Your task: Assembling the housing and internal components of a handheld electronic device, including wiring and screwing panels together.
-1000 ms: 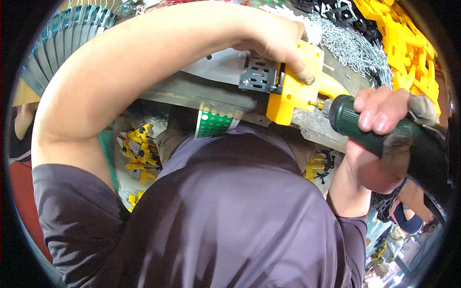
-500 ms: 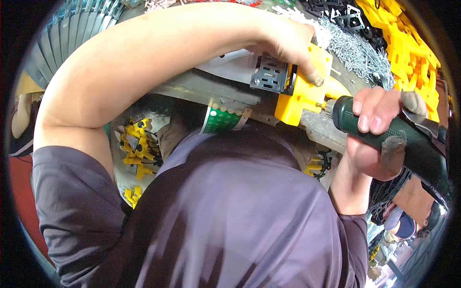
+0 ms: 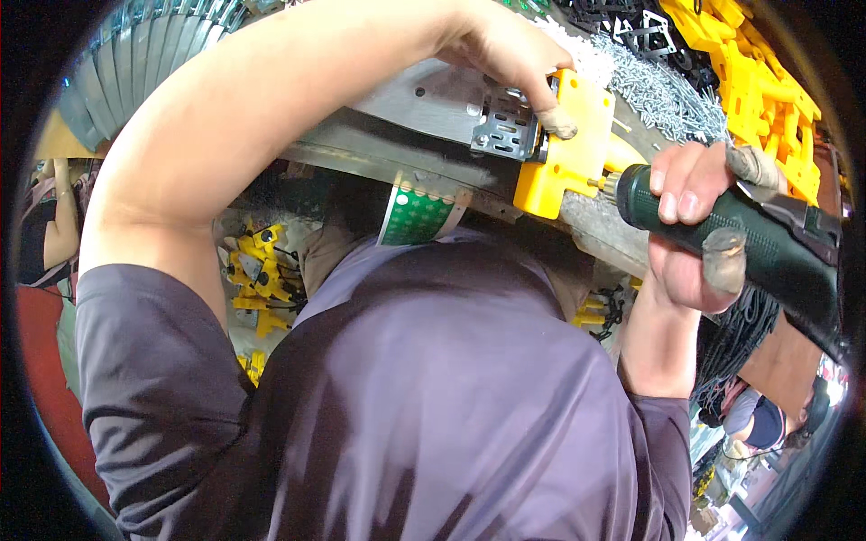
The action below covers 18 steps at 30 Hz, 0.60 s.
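One yellow housing [image 3: 580, 140] — under left fingertip [image 3: 560, 123].

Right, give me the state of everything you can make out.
Left hand, gripping the housing
Right hand, wrapped around the driver
Driver, tip at the housing; running or not unclear
Housing, held at the bench edge
Slotted plate, against the housing
Screws, loose in a pile
Yellow parts, heaped
Strips, fanned out
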Tool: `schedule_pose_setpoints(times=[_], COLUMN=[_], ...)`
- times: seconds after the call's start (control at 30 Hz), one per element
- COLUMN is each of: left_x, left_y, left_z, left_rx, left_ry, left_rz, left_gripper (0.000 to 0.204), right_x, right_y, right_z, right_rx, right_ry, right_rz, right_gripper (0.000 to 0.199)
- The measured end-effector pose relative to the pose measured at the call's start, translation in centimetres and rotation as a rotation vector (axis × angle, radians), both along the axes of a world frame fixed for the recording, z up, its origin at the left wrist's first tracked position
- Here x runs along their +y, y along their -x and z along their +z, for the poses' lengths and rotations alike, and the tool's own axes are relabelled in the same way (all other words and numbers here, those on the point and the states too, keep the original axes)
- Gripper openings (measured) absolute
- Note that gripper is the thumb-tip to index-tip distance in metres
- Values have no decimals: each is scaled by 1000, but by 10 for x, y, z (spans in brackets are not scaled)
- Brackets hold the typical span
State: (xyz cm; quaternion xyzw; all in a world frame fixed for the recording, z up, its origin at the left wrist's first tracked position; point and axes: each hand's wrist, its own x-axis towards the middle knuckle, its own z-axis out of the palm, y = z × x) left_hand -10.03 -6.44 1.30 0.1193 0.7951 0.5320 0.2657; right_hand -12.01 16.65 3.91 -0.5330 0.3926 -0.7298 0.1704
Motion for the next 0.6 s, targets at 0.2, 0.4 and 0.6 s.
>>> schedule_pose_setpoints(times=[0.2, 0.4, 0.6], left_x=[-2, 0, 4], left_y=[-24, -27, -36], left_z=[-12, -12, -5], left_rx=[-8, -51, 68], left_ry=[0, -41, -64], left_rz=[244, 259, 322], left_gripper=[73, 76, 67], right_x=[8, -25, -43], right_y=[-4, -44, -28], right_z=[26, 33, 17], right_rx=[91, -76, 80], right_ry=[-126, -69, -102], right_rz=[34, -6, 18], right_gripper=[36, 38, 41])
